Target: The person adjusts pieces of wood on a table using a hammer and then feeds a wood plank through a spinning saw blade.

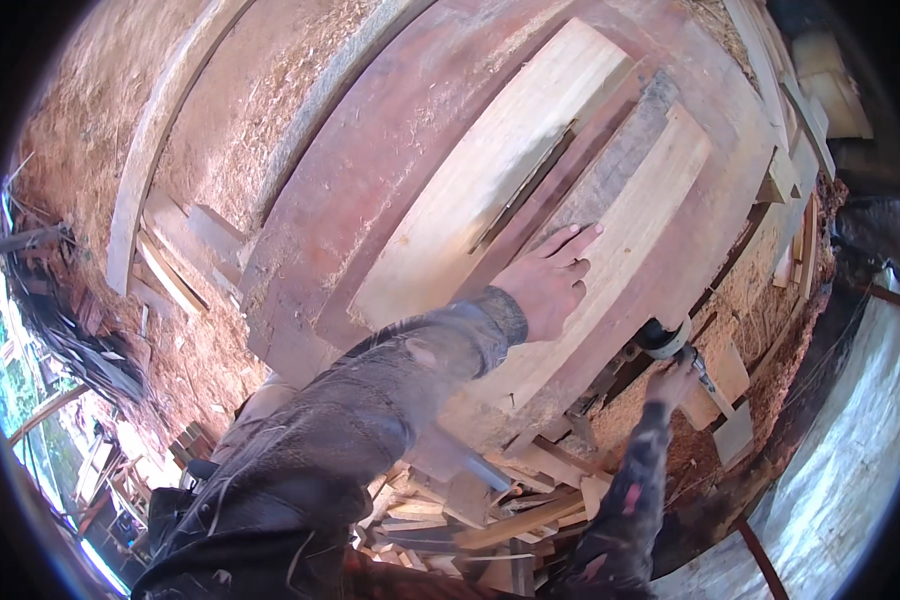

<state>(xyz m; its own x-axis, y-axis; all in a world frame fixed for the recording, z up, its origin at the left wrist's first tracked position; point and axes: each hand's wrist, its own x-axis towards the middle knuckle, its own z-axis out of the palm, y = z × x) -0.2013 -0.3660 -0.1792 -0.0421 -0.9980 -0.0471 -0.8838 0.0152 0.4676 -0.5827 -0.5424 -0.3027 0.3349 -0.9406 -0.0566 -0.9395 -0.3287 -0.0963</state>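
Note:
My left hand [550, 288] lies on a narrow pale wooden plank [625, 235], its fingers stretched forward over the wood and its thumb side toward a greyer strip of wood [610, 180]. Lower right, by the edge of the big reddish work board [390, 150], my right hand [673, 385] is closed around a dark power tool with a pale collar [662, 340]. The tool's exact kind is hard to make out, as the hand and shadow cover part of it. A wider pale plank [500, 160] with a split, dark-edged side lies left of the narrow one.
Long curved-looking timbers [160, 130] lie on sawdust-covered ground at the far left. Offcuts and scrap wood [470, 500] are heaped close to me below the work board. A pale sheet [830, 450] stretches along the right, and more boards [785, 110] lean at the far right.

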